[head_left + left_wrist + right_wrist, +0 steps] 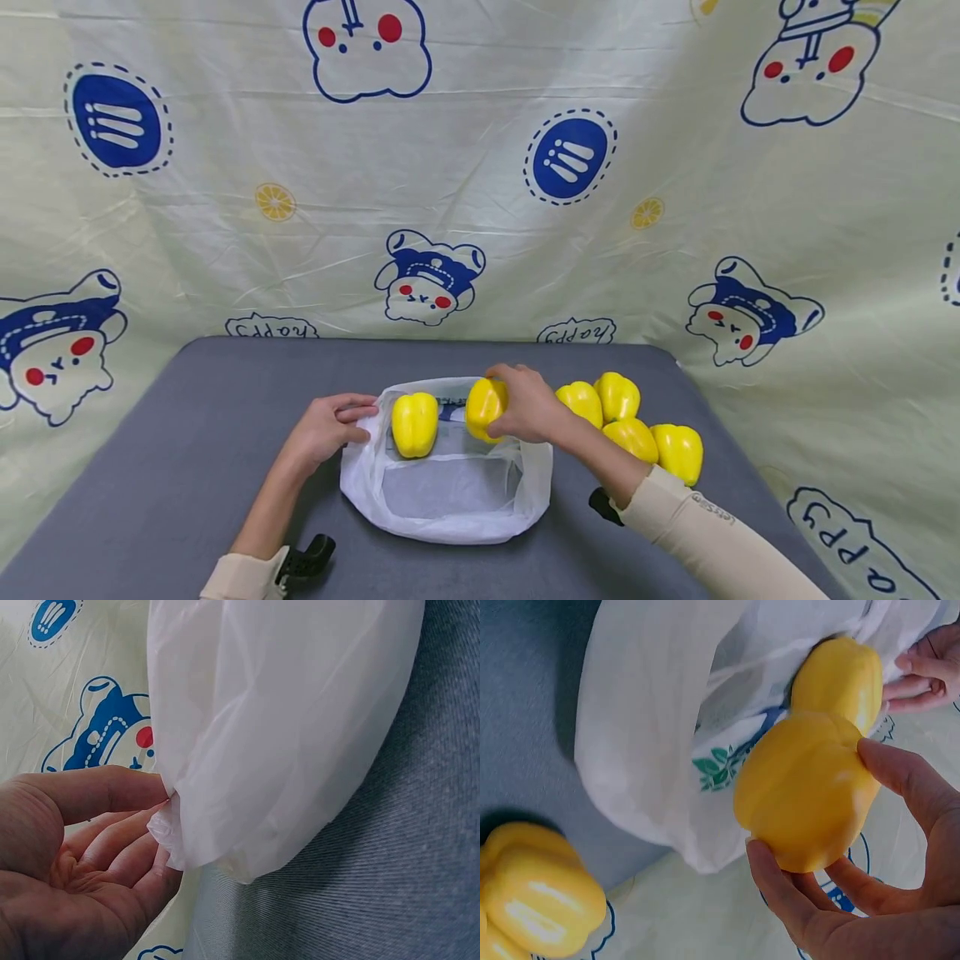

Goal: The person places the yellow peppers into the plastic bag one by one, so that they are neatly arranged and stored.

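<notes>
The held yellow pepper point(483, 408) is at the far right part of the mouth of the white bag point(450, 532), just left of the right hand point(527, 404) and well to the right of the left hand point(330, 429); whether it is above the rim or slightly below it, I cannot tell. The right hand is the nearer one and has it, thumb and fingers spread to about the pepper's width and gripping it from the sides. Its long axis looks near upright in the head view, though the exact tilt is unclear. The left hand pinches a fold of the bag's rim between thumb and fingers, some fingertips hidden behind the plastic. The bag's mouth lies between the hands and reaches nearer the person than either.

Counted: one white bag and six yellow peppers. One is in the right hand; one, the bagged pepper point(415, 425), sits within the mouth just right of the left hand; four, the loose peppers point(632, 439), lie grouped on the grey table point(187, 467) to the right of the right hand, beside its forearm
</notes>
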`<state>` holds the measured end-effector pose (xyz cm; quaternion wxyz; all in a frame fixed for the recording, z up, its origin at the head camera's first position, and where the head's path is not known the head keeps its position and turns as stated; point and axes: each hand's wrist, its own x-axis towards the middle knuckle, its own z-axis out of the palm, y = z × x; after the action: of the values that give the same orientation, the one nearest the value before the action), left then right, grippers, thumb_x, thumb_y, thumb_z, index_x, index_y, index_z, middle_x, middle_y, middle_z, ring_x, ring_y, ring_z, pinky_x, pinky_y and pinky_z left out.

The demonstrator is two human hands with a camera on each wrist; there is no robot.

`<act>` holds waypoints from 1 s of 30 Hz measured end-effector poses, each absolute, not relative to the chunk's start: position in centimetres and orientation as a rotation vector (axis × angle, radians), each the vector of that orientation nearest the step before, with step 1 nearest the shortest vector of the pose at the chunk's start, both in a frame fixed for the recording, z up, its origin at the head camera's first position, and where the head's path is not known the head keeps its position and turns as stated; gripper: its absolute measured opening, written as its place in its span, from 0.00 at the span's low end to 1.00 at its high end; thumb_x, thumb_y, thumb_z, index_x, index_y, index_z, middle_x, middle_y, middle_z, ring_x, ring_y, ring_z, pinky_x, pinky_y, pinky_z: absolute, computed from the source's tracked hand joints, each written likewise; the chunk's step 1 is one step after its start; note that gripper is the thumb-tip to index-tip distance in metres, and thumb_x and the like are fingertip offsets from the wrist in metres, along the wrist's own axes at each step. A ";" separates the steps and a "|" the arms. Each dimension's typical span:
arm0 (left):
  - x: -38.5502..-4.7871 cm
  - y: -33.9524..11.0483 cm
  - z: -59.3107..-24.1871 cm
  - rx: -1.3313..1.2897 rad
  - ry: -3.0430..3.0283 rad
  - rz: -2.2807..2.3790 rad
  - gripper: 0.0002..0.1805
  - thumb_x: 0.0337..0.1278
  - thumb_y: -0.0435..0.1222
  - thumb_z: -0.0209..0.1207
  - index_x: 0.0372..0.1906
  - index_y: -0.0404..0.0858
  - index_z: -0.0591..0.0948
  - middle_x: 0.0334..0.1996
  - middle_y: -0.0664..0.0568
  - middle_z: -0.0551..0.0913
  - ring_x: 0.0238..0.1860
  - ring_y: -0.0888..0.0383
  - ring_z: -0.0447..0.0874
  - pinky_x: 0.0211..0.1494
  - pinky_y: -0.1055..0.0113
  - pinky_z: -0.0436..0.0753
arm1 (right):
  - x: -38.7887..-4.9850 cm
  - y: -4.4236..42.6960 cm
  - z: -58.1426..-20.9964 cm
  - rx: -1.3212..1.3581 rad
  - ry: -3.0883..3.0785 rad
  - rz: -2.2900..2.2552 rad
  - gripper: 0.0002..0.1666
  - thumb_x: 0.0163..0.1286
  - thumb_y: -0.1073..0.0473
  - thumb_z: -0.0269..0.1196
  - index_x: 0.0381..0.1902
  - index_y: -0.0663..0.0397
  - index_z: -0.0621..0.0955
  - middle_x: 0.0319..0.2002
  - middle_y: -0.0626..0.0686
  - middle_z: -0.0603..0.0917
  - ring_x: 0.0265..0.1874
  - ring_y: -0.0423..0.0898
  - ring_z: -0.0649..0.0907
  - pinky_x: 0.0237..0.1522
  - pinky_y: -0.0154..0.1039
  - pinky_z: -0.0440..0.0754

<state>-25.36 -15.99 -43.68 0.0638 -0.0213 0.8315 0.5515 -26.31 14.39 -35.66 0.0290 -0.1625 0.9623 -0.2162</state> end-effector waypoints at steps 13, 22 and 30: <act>-25.3 -16.1 -43.6 -0.056 2.515 1.661 0.28 0.54 0.24 0.64 0.63 0.36 0.81 0.56 0.44 0.87 0.64 0.44 0.80 0.61 0.51 0.82 | -26.7 11.9 -37.6 -0.554 2.937 -0.695 0.43 0.45 0.65 0.80 0.63 0.54 0.78 0.54 0.57 0.81 0.49 0.53 0.78 0.53 0.52 0.84; -25.4 -16.0 -43.6 -0.042 2.506 1.672 0.28 0.53 0.23 0.65 0.63 0.35 0.81 0.55 0.43 0.87 0.65 0.43 0.79 0.58 0.55 0.84 | -26.9 11.2 -38.4 -0.584 2.935 -0.686 0.45 0.45 0.66 0.80 0.64 0.54 0.78 0.57 0.58 0.81 0.52 0.54 0.79 0.57 0.53 0.82; -25.3 -16.0 -43.6 -0.046 2.501 1.682 0.28 0.53 0.23 0.64 0.62 0.35 0.81 0.55 0.43 0.87 0.65 0.43 0.79 0.56 0.57 0.84 | -27.3 10.7 -39.3 -0.629 2.934 -0.699 0.44 0.44 0.68 0.80 0.63 0.57 0.78 0.58 0.59 0.82 0.54 0.55 0.79 0.58 0.53 0.82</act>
<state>-25.33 -15.99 -43.64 0.0637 -0.0153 0.8279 0.5570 -27.33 10.72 -39.28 0.0302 -0.2041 0.9519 -0.2266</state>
